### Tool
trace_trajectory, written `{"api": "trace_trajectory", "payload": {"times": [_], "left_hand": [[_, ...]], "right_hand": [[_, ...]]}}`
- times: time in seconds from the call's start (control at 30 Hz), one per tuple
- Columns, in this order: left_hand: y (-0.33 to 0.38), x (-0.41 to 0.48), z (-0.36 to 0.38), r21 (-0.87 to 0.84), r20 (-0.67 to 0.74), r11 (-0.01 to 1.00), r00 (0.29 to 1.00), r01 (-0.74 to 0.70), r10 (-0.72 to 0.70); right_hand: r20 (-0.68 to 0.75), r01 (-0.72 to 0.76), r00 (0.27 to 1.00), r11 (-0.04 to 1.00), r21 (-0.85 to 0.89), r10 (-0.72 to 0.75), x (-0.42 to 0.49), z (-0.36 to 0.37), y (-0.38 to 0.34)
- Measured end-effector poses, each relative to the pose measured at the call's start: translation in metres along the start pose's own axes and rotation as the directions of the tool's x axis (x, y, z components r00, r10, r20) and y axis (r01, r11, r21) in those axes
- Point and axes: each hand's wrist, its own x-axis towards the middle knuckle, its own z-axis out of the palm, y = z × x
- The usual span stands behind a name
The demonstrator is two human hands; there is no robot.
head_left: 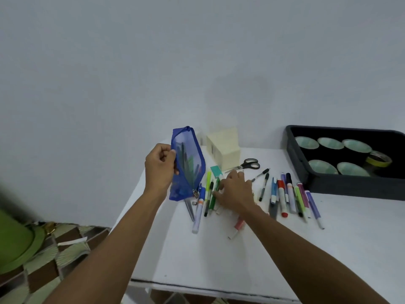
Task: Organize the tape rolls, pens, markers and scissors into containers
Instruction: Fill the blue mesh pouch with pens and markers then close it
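While pinching blue pouch [188, 165] upright with left hand [161, 170] to keep it open, gripping green pen [212, 204] on bench [219, 255] with right hand [235, 191] fingers [222, 185].

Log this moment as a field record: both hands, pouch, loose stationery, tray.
left hand: pinches blue mesh pouch, held upright, partly filled
right hand: over loose pens on the table, fingertips at a green pen; grip unclear
scissors: on table, beyond right hand
markers: loose row right of the right hand
black tray: far right, holds tape rolls
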Motion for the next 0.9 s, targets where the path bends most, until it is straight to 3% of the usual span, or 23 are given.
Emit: {"api": "trace_trajectory", "payload": {"times": [0.3,0.63,0.7,0.77,0.83,0.9], "left_hand": [[-0.008,0.027,-0.007,-0.018,0.083,1.0,0.996,0.024,-0.022],[-0.016,0.034,-0.013,-0.02,0.105,0.999,0.994,0.03,-0.027],[-0.017,0.036,-0.015,-0.019,0.101,0.999,0.995,0.03,-0.028],[-0.017,0.037,-0.017,-0.021,0.092,0.999,0.995,0.037,-0.035],[-0.019,0.038,-0.018,-0.013,0.089,0.999,0.995,0.037,-0.035],[-0.02,0.037,-0.018,-0.001,0.092,0.999,0.995,0.038,-0.038]], "right_hand": [[0.018,-0.349,0.937,0.936,0.036,0.349,0.016,-0.003,-0.027],[0.033,-0.383,0.923,0.924,0.011,0.383,0.021,-0.004,-0.033],[-0.002,-0.431,0.901,0.896,0.104,0.434,0.023,-0.009,-0.033],[-0.045,-0.43,0.885,0.85,0.303,0.463,0.025,-0.023,-0.034],[-0.081,-0.297,0.897,0.729,0.617,0.434,0.026,-0.039,-0.04],[-0.158,-0.149,0.894,0.612,0.777,0.419,0.028,-0.059,-0.052]]}}
